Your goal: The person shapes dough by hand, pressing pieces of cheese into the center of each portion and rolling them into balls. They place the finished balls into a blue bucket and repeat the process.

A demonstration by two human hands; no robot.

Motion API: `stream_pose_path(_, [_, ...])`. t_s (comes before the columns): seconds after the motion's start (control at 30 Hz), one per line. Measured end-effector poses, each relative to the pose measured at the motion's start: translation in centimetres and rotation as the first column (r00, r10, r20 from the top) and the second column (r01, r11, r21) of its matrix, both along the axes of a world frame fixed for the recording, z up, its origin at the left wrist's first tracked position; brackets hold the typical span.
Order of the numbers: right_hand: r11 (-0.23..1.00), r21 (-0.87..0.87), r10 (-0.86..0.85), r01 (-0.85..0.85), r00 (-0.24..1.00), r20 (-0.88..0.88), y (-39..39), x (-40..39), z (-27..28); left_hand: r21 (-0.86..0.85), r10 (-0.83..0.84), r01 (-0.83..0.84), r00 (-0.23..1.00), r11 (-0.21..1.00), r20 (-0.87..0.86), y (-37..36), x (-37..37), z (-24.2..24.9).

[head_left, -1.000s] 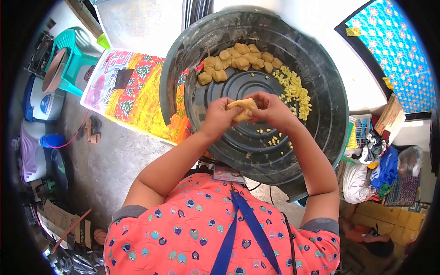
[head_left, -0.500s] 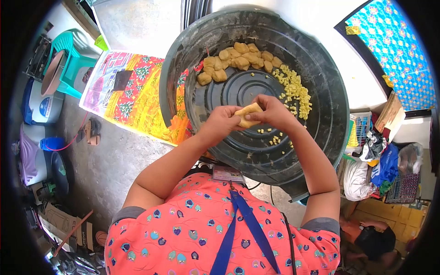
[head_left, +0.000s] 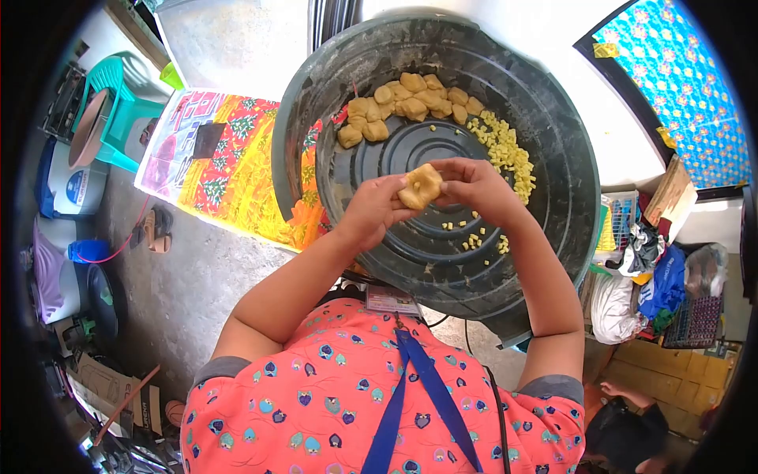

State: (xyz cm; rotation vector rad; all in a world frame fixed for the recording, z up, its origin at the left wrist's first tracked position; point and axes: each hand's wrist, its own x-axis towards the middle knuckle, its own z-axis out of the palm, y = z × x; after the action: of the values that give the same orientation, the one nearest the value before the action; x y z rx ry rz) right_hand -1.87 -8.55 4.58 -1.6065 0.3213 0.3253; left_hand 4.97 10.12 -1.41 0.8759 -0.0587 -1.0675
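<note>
A flattened piece of tan dough [head_left: 422, 187] with a hollow in its middle is between my hands, above the big dark round basin [head_left: 557, 237]. My left hand [head_left: 373, 212] grips it from the left with thumb and fingers. From the right, my right hand [head_left: 480, 189] pinches its edge, the fingers curled behind. A heap of dough lumps [head_left: 414, 104] lies along the basin's far side. Small yellow cubes [head_left: 505, 154] are piled at the right of the lumps, partly behind my right hand. Several loose cubes [head_left: 474, 239] are scattered nearer to me.
A colourful printed sheet [head_left: 237, 170] lies left of the basin. Farther left stand a green plastic chair [head_left: 118, 118] and a pair of sandals [head_left: 160, 229]. Clothes and baskets [head_left: 663, 284] are stacked at the right. Another person [head_left: 632, 426] is at the lower right.
The dough has been turned so that its hollowed face shows upward, and it looks more opened out. My right hand has shifted slightly right. The person at lower right has moved.
</note>
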Motion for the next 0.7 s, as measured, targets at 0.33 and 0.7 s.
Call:
stream_pose_path(0.33, [0.784,-0.62,0.27,-0.033,0.917,0.293,2.4,-0.8,-1.8,-0.058,-0.006,-0.001,0.992,0.998,-0.13,-0.1,-1.0,-1.5])
stream_pose_path(0.7, [0.945,-0.328,0.031,-0.003,0.996,0.079,1.5,-0.9,-0.8,-0.032,0.11,-0.106,0.982,0.994,0.156,-0.3,-1.9,0.9])
